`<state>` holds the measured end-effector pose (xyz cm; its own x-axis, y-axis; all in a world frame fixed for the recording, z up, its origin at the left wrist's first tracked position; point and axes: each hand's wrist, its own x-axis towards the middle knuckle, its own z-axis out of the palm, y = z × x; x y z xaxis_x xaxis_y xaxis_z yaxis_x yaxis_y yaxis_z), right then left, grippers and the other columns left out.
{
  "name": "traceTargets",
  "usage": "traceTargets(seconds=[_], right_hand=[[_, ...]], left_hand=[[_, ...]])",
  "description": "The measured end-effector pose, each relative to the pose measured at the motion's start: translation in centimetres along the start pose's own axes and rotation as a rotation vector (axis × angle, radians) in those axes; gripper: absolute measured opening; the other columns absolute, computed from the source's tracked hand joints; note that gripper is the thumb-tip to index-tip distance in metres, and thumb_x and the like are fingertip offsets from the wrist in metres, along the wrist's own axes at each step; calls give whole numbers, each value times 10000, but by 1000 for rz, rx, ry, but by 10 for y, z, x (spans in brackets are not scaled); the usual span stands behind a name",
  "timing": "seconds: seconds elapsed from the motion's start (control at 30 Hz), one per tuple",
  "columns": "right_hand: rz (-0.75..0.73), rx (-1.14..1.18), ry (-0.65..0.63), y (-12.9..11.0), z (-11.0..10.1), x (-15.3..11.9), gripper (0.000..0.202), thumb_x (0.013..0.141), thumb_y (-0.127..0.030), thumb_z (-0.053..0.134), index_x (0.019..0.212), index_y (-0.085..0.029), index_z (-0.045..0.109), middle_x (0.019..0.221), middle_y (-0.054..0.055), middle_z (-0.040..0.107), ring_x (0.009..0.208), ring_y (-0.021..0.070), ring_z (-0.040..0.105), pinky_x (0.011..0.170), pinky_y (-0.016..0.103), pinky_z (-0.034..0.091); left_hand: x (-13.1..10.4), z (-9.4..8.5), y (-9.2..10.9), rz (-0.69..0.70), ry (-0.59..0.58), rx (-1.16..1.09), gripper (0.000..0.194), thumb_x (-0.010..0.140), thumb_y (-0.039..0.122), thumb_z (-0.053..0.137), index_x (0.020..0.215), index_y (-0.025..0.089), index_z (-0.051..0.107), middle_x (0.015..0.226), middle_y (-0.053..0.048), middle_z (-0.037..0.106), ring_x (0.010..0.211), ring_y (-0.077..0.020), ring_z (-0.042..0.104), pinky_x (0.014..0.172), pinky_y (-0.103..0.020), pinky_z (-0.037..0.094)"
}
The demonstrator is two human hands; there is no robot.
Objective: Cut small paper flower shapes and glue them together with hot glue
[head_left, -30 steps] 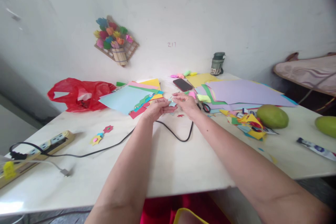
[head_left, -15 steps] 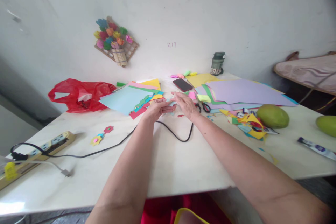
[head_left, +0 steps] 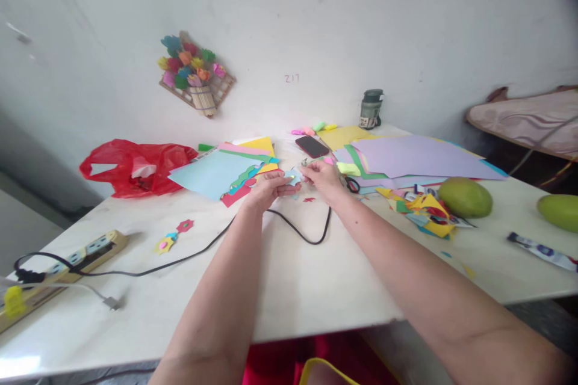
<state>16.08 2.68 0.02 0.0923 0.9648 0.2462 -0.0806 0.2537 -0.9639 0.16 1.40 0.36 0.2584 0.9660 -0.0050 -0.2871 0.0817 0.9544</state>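
My left hand (head_left: pixel 267 190) holds a small light blue paper piece (head_left: pixel 294 177) by its left side, fingers stretched beneath it. A tiny yellow spot shows on the paper. My right hand (head_left: pixel 323 177) is closed in a pinch at the right edge of the same piece; its fingertips partly hide what is between them. A small red paper cutout (head_left: pixel 309 200) lies on the table just below the hands. Black-handled scissors (head_left: pixel 352 184) lie beside my right wrist, partly covered by it.
Coloured sheets lie left (head_left: pixel 212 173) and right (head_left: pixel 406 156), near a phone (head_left: pixel 311 146). A black cable (head_left: pixel 203 248) crosses from a power strip (head_left: pixel 90 252). Paper flowers (head_left: pixel 166 243), a red bag (head_left: pixel 135 168), paper scraps (head_left: pixel 433 216), green fruit (head_left: pixel 465 197) and a glue tube (head_left: pixel 542 251) surround the hands.
My right hand has gone from flat, outstretched fingers to a pinch at the light blue paper, which now shows more. My left hand stays nearly in place. The view has shifted slightly.
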Motion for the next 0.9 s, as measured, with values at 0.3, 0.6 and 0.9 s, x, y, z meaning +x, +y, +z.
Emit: traceTargets(seconds=[0.3,0.6,0.9], right_hand=[[33,-123,-223,-4,-9,-2,302,619,-450,721,702,-162,683,587,18,622,545,131,549,411,216,356],[123,-49,-242,6,-7,1,337,542,-455,781,621,-156,647,514,10,576,456,102,485,370,210,317],[75,-53,-222,6,-6,1,325,539,-461,757,594,-167,628,522,-5,553,453,92,443,385,220,306]], left_hand=[[-1,1,1,-19,-30,91,155,660,154,708,763,101,605,726,-89,701,727,-223,701,715,-307,555],[-3,4,4,-25,-94,55,183,668,127,678,775,134,531,726,-57,687,781,-234,702,836,-384,528],[-3,1,2,-70,-44,75,131,718,143,661,780,131,546,705,-72,687,744,-223,704,754,-325,551]])
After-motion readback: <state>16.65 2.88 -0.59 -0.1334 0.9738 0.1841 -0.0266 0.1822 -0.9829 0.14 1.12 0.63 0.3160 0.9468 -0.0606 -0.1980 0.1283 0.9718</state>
